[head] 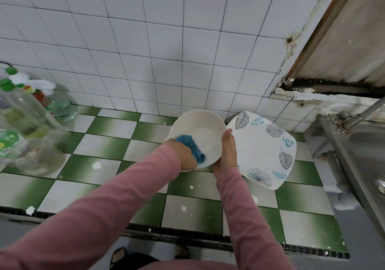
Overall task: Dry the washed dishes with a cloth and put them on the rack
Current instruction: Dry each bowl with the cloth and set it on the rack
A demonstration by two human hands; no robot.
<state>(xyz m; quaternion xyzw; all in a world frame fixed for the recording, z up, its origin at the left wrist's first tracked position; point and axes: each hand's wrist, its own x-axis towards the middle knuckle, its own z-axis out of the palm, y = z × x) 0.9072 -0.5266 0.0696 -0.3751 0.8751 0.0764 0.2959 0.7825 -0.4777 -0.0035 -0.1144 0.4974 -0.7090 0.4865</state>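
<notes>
A counter of green-and-white checked tiles (108, 144) runs along a white tiled wall (166, 51), with a steel sink (362, 151) at its right end. The white bowl (200, 132) is held up over the counter, just in front of the wall, tipped so its inside faces the person. The right hand (228, 153) is closed around the rim on the bowl's right side, thumb lying flat on the inner face. The left hand (183, 155) is bunched around a blue cloth (191, 147) and presses it into the bowl's lower left. Just right of the bowl a square leaf-patterned plate (264, 151) leans, apparently against the wall, though its foot is hard to make out.

The bowl looks glazed, stiff and breakable, and slick if it is wet; the rim is the sensible hold, with the soft cloth giving grip. The plate stands nearly touching the bowl's right edge, so turning the bowl that way risks a knock. Left of the bowl the counter lies open up to a cluster of clear bottles (25, 111). No rack is in view.
</notes>
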